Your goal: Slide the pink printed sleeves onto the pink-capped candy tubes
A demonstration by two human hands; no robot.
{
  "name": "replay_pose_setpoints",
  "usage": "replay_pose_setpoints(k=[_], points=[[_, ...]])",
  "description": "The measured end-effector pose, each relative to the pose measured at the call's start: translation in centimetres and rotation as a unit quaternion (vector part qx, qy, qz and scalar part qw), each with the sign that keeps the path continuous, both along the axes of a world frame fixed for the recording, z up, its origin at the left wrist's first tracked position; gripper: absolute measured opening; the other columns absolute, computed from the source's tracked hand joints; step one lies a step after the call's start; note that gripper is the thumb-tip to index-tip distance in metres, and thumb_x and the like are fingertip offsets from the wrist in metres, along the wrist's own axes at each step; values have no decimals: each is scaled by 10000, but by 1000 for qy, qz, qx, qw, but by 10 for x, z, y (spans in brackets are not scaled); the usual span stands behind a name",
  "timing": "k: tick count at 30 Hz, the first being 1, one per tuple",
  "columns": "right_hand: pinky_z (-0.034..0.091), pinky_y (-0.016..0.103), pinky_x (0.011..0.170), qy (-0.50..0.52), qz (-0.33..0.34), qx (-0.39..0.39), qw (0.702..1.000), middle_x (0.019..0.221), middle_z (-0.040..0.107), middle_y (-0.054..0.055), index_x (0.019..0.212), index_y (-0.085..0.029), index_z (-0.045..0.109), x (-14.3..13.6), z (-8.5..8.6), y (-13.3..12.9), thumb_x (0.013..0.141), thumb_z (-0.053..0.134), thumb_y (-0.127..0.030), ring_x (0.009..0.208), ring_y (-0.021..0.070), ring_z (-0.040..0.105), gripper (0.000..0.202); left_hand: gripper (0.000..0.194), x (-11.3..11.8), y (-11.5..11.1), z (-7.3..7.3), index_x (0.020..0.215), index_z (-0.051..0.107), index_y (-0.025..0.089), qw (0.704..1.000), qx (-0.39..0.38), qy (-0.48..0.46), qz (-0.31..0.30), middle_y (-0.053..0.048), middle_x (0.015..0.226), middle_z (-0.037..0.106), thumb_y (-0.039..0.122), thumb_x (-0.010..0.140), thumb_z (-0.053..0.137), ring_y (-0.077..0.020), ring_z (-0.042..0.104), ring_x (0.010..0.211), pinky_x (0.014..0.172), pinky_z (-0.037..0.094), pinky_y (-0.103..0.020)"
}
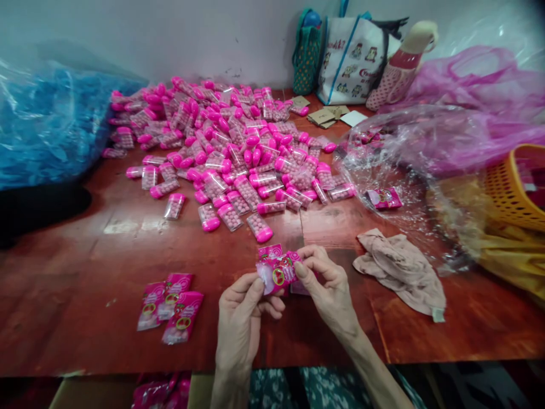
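Observation:
Between both hands, a little above the table's front, I hold a small pink printed sachet (279,272) with a see-through end. My left hand (242,312) pinches its clear end between thumb and fingers. The opposite end is pinched by my right hand (326,284). Another pink sachet (270,251) shows just behind the held one, partly hidden. To the left, several filled pink sachets (183,321) lie overlapping on the table. Beyond my hands spreads a large heap of clear little bottles (247,193) with pink caps and pale pink balls inside.
A beige cloth (400,272) lies to the right, near clear plastic film (409,147) and a yellow basket (515,182). A bag of blue pieces (46,125) fills the left. A white tote bag (353,57) and covered bottles stand at the wall. Pink sachets show below the table edge.

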State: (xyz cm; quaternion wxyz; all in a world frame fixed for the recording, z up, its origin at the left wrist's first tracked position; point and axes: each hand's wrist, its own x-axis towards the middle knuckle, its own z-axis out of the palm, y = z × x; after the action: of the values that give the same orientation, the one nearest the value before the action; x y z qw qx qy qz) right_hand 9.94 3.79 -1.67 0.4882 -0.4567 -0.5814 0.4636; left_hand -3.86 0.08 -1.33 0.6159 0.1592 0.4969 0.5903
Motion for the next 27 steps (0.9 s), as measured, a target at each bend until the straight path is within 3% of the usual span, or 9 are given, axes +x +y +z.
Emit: replay_pose_setpoints(k=[5, 11, 16, 19, 23, 27], points=[[408, 315, 756, -4, 19, -18, 1000, 888, 578, 45, 729, -187, 676, -3, 4, -2, 734, 706, -313, 875, 211, 519, 129, 56, 2, -2, 0, 708, 682, 133, 1000, 4, 18, 5, -25, 514, 672, 165, 669, 705, -123, 608, 418, 394, 482, -177], [436, 308, 777, 73, 28, -98, 992, 916, 572, 17, 796, -226, 701, -4, -1, -5, 806, 640, -284, 859, 184, 542, 85, 34, 0, -4, 2, 699, 690, 141, 999, -3, -25, -35, -86, 591, 717, 163, 675, 697, -142, 628, 424, 400, 479, -184], [411, 307, 773, 3, 30, -51, 998, 878, 583, 26, 749, -211, 710, -5, 5, -4, 766, 689, -220, 872, 193, 519, 28, 87, -2, -2, 2, 657, 676, 122, 1000, -11, 4, -21, -55, 542, 688, 196, 645, 720, -146, 621, 418, 405, 483, -201], [401, 322, 803, -26, 71, -32, 997, 900, 597, 29, 754, -213, 712, -7, 9, -3, 769, 685, -193, 906, 197, 511, 36, 101, -4, -1, -2, 660, 675, 123, 999, -21, 19, -23, -24, 504, 660, 184, 605, 734, -131, 584, 369, 365, 458, -195], [411, 315, 792, -31, 94, -13, 995, 830, 600, 10, 669, -207, 674, -3, 13, -4, 724, 728, -188, 889, 186, 520, 79, 54, -6, -3, -12, 633, 681, 140, 996, -10, 88, 2, 10, 460, 628, 106, 594, 695, -93, 525, 333, 329, 401, -158], [422, 311, 733, -37, 62, -1, 997, 774, 575, 2, 615, -205, 631, 4, 18, -3, 696, 753, -207, 814, 178, 529, 147, 206, -6, -5, -15, 746, 725, 184, 978, 33, 206, 24, 10, 605, 691, 43, 609, 662, -117, 592, 467, 432, 471, -179]])
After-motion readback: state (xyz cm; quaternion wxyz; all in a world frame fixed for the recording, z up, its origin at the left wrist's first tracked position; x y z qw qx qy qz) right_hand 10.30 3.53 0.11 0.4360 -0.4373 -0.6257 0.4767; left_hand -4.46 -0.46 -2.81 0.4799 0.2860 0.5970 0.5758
